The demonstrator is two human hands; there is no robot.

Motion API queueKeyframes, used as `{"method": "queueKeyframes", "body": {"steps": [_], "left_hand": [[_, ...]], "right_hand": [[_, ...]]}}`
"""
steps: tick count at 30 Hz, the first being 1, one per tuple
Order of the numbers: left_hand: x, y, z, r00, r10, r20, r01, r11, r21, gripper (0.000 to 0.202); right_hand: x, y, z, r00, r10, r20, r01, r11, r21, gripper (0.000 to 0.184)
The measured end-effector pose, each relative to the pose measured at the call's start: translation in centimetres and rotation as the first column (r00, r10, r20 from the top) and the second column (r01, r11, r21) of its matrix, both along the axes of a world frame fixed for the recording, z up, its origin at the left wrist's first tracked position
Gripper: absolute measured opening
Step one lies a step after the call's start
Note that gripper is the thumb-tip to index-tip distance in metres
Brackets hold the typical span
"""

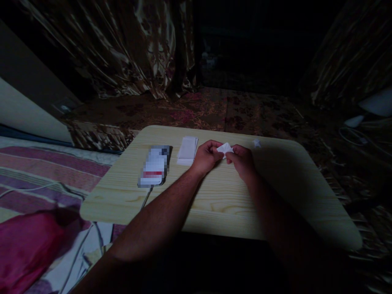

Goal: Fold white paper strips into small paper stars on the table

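Both my hands meet over the far middle of a pale wooden table point(275, 192). My left hand point(206, 157) and my right hand point(242, 160) are closed in a pinch on a small folded white paper point(225, 149) held between them, just above the tabletop. A stack of white paper sheets point(187, 150) lies just left of my left hand. A tiny folded white paper piece point(256, 143) sits on the table to the right of my right hand.
A phone point(154, 166) with a cable lies on the table's left part. Striped bedding point(36, 171) and a red cushion point(27, 245) are at the left. Patterned curtains point(122, 49) and a dark carpet point(214, 110) lie beyond the table.
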State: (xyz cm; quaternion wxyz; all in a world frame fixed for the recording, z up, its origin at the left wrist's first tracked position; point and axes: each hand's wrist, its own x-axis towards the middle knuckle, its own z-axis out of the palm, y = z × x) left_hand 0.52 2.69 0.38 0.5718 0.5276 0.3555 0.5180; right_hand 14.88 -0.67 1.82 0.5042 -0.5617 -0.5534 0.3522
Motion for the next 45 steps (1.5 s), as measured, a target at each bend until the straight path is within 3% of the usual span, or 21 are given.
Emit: {"method": "queueKeyframes", "body": {"steps": [13, 24, 39, 45], "left_hand": [[-0.02, -0.04, 0.20, 0.999, 0.034, 0.002, -0.034, 0.999, -0.011, 0.032], [-0.07, 0.10, 0.23, 0.999, 0.053, -0.004, -0.054, 0.998, -0.024, 0.032], [-0.13, 0.16, 0.36, 0.996, 0.093, 0.015, -0.092, 0.995, -0.025, 0.029], [-0.11, 0.14, 0.45, 0.995, 0.096, 0.004, -0.095, 0.995, -0.036, 0.030]], "right_hand": [[0.00, 0.29, -0.41, 1.000, -0.016, -0.024, 0.015, 1.000, -0.013, 0.010], [-0.17, -0.06, 0.51, 1.000, -0.013, -0.011, 0.013, 0.999, -0.042, 0.013], [-0.16, 0.34, -0.14, 0.997, 0.009, -0.080, -0.014, 0.998, -0.055, 0.009], [0.08, 0.40, -0.48, 0.999, -0.022, -0.034, 0.021, 1.000, -0.020, 0.009]]}}
